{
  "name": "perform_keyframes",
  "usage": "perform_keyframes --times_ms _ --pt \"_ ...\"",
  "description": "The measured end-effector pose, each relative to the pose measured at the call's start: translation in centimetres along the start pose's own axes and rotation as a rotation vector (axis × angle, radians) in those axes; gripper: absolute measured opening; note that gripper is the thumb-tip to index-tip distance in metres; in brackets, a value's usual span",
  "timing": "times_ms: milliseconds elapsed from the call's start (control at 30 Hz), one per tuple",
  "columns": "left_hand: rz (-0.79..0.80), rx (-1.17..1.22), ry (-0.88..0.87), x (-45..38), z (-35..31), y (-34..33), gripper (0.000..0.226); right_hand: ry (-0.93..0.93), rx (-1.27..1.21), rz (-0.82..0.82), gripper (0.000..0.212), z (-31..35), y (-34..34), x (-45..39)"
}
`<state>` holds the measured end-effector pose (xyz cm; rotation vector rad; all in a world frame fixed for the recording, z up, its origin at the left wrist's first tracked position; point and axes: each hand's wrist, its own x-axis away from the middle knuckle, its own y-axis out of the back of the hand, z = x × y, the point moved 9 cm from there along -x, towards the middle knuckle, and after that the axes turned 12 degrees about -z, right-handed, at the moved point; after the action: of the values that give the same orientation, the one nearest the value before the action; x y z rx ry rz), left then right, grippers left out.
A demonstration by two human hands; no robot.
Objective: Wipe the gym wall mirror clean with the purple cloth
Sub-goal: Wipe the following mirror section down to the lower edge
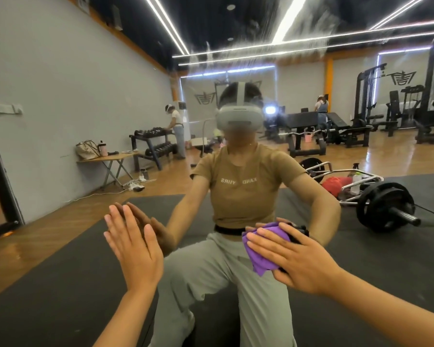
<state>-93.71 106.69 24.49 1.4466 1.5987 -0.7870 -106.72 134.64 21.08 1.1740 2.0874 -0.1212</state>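
The wall mirror (236,46) fills nearly the whole head view and shows wet streaks and smears across its upper part. My left hand (133,249) lies flat against the glass with straight fingers, low and left of centre. My right hand (288,259) presses the crumpled purple cloth (261,249) against the glass at the lower right, fingers spread straight over it. The cloth pokes out to the left of and below my palm. Both hands meet their own reflections in the mirror.
The mirror reflects a person in a headset, tan shirt and grey trousers, black floor mats, a loaded barbell (383,206) with a spray bottle (356,181) by it, a dumbbell rack (153,144), a folding table (108,159), benches, machines and two other people.
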Motion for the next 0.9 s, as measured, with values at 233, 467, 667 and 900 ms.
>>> perform_keyframes --times_ms 233,467,667,900 --pt "0.061 -0.052 0.004 0.2 -0.1 -0.2 0.082 -0.286 0.056 -0.232 0.068 -13.6 5.7 -5.7" --pt "0.102 -0.065 0.010 0.3 -1.0 -0.2 0.101 -0.650 0.076 -0.386 0.064 -14.6 6.5 -3.6" --pt "0.117 -0.057 -0.024 1.7 -1.3 -0.8 0.103 -0.487 0.032 -0.147 0.071 -2.7 1.9 5.7" --pt "0.101 -0.059 -0.024 2.6 -1.3 -1.2 0.090 -0.410 0.028 0.007 0.062 0.0 1.1 8.9"
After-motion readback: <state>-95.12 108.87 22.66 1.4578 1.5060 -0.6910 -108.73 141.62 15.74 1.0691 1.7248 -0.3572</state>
